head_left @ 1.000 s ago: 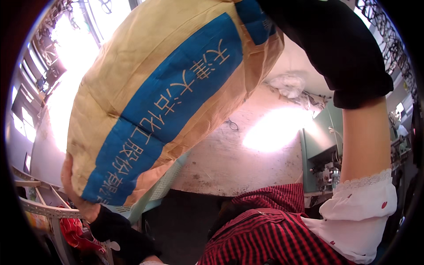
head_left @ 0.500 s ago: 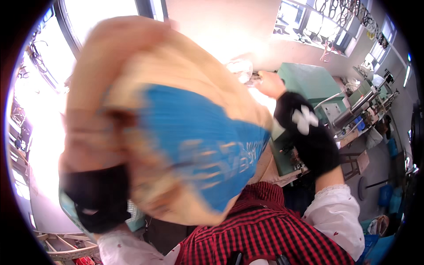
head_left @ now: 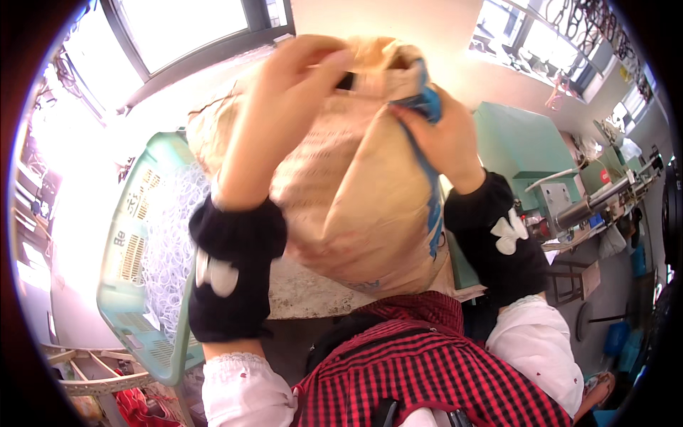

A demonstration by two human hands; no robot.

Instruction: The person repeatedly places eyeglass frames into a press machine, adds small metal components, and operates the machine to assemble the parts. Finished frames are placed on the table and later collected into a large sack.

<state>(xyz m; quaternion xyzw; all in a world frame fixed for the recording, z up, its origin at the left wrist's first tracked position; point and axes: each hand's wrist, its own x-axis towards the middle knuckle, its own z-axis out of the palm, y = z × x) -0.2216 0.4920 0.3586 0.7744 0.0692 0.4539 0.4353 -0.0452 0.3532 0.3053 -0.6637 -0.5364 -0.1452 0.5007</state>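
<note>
A large tan paper sack [head_left: 380, 185] with blue printed parts stands tilted in front of me, its crumpled top bunched up. My right hand [head_left: 452, 139] grips the blue-edged rim at the upper right, thumb on the near side. Across the sack's upper left reaches my left hand [head_left: 302, 75], its fingers bent near the mouth. Motion smears those fingers, so whether they hold the paper is unclear. A small dark patch shows beside them; I cannot make out what it is. The sack's inside is hidden.
To the left, a pale green plastic basket [head_left: 117, 285] holds many clear, loop-like pieces [head_left: 171, 249]. A worn tabletop [head_left: 306, 288] shows below the sack. Green machinery [head_left: 523, 139] with a metal cylinder stands at the right. A wooden rack [head_left: 85, 384] is at lower left.
The sack has come down and turned, its large blue face now out of sight. My left hand has moved to its top; my right hand now grips its rim. The basket has come into view.
</note>
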